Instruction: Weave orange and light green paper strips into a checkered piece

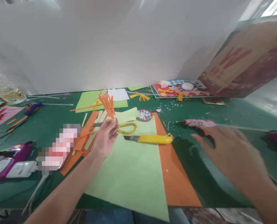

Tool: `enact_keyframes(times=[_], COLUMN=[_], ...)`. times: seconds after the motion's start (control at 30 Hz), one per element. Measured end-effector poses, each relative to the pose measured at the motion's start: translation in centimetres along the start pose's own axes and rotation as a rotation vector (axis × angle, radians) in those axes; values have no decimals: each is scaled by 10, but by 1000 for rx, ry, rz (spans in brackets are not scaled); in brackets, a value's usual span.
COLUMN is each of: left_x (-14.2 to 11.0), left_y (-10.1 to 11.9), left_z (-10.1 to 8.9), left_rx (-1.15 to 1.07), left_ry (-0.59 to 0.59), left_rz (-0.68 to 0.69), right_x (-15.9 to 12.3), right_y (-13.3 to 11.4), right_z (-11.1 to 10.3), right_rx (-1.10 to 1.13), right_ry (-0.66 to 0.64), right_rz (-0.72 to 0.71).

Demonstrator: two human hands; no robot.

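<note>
My left hand (107, 135) pinches an orange fringed paper strip (108, 105), its cut ends pointing up. Just beyond that hand lie scissors with yellow handles (128, 128) and a curled pale green paper piece (128, 115). A yellow utility knife (153, 139), blade out, rests on a pale green sheet (129, 174). My right hand (229, 149) is blurred by motion, over or against a pink glue gun (200, 123) with a glue stick (241, 128) in its back. The thumb is apart from the other fingers, which are mostly hidden.
Orange sheets (178, 174) lie under the green one. To the left are cut strips (86, 137), a phone (60, 146) on a cable and a purple power strip (13, 158). A round dish of beads (145, 115), yellow tassels (140, 97) and a paper bag (243, 62) stand farther back.
</note>
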State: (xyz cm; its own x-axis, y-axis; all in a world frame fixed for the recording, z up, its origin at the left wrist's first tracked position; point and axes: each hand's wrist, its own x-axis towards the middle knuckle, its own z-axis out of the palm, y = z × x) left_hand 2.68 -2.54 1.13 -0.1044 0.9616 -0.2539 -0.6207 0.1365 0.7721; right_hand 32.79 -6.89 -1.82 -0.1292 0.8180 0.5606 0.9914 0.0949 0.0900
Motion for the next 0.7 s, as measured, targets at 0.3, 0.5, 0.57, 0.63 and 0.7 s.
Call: enact_keyframes(times=[0.3,0.5,0.57,0.63,0.7], left_x=[0,2,2,3,4], left_y=[8,14,14,14,12], left_z=[2,1,-1,-2,-3], left_rx=[-140,-183,-195,-192,-179], left_ry=[79,96,101,97,100], left_rz=[0,22,28,31,26], right_x=[31,52,67,86,105], right_y=[-59,-22,-18,-24,-38], right_z=[10,-2,-4,-4,0], right_rx=[297,340,325,282,230], right_ry=[-272,-317,-348,-414,-487], right_rz=[-453,-372,-254,-116,-59])
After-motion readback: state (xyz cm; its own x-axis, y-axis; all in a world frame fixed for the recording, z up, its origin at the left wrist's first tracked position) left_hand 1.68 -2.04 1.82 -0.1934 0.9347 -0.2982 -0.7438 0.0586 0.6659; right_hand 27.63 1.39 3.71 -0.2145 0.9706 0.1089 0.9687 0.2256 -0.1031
